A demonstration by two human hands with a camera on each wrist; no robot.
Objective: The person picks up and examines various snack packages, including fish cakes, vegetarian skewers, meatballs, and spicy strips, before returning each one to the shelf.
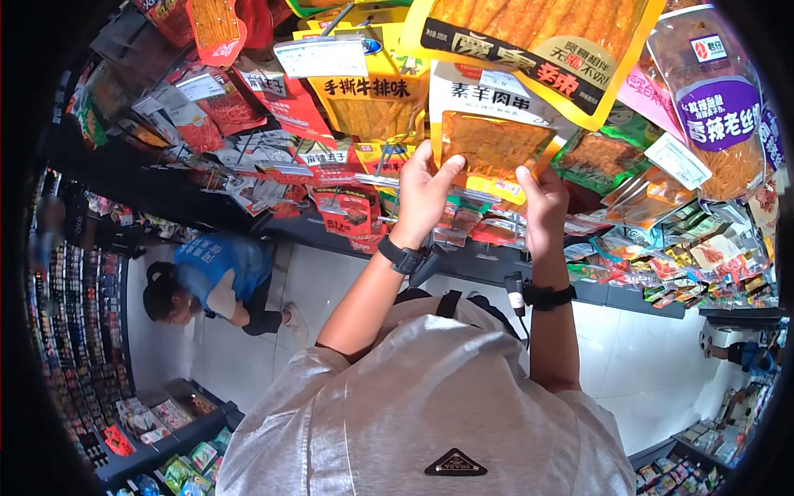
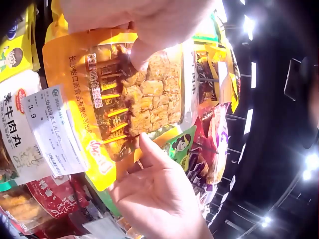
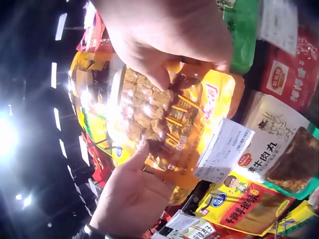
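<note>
- Left hand (image 1: 422, 201): fingers pinching the skewer packet (image 1: 490, 147) at its lower left, thumb in front; a light grip should avoid creases.
- Skewer packet: between both hands, its upper right overlapped by a yellow-edged packet (image 1: 533, 54); best kept level.
- Right hand (image 1: 546, 208): fingers pinching the opposite side; matching pressure should prevent twisting.

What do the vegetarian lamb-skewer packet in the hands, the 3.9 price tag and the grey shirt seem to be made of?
Vegetarian lamb-skewer packet: probably glossy plastic film, with a see-through window and bright glare in the right wrist view.
3.9 price tag: likely paper or thin card, possibly under clear plastic; flat, white, printed.
Grey shirt: soft, matt fabric, judging by its loose folds; fibre unclear.
</note>
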